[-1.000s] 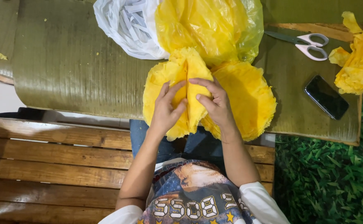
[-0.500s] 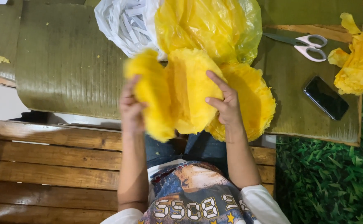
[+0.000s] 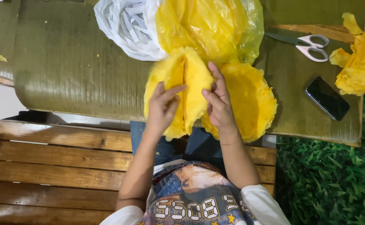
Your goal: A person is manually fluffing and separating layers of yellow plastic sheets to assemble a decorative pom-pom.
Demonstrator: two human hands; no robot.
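Both hands pinch the same fluffy yellow tissue-paper pompom (image 3: 182, 89): my left hand (image 3: 162, 109) presses its left lobe with thumb and fingers closed on the paper, and my right hand (image 3: 219, 104) grips the right lobe, fingers spread up along it. Half a second ago I had the pompom lifted and fanned wide toward me; now it is folded back together and lowered to the near edge of the green ribbed mat (image 3: 74, 71), a seam running down between my hands. That tells me the layers are being pressed and shaped rather than pulled apart just now. Behind it sits a yellow plastic bag (image 3: 216, 25) beside a white plastic bag (image 3: 124, 25); a flat yellow paper round (image 3: 251, 100) lies touching my right hand's side. Farther right are loose yellow tissue (image 3: 361, 66), a dark phone (image 3: 327, 98) and white-handled scissors (image 3: 309, 43).
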